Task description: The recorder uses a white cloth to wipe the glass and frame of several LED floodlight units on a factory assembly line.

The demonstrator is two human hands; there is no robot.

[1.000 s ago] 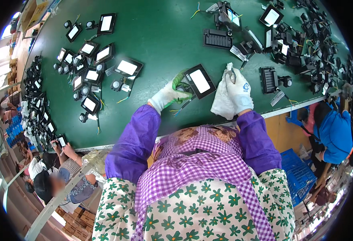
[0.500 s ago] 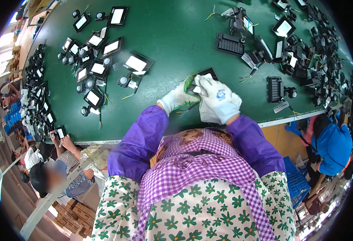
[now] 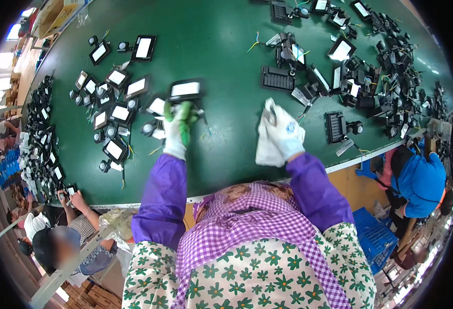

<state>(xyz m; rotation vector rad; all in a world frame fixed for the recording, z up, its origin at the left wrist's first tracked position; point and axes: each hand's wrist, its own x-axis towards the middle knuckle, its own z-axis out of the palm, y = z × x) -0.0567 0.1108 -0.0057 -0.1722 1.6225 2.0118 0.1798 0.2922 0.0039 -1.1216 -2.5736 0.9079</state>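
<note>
Floodlight [image 3: 186,89] has shifted left beside the lamp cluster [image 3: 120,113], blurred, the left hand's [image 3: 176,131] fingers closed on its near side. The right hand [image 3: 287,136] pinches a white cloth [image 3: 269,147], now well apart from it. Near right, a blue crate's [image 3: 375,241] contents are unclear.

We have here a green table [image 3: 226,62]. On its left part we find a loose group of black lamps [image 3: 119,112] with white panels. Along the left edge lies a crowded row of pieces [image 3: 40,136]; on the right, a dark heap [image 3: 391,62]. Close to the near edge, one ribbed lamp [image 3: 334,127] rests.
</note>
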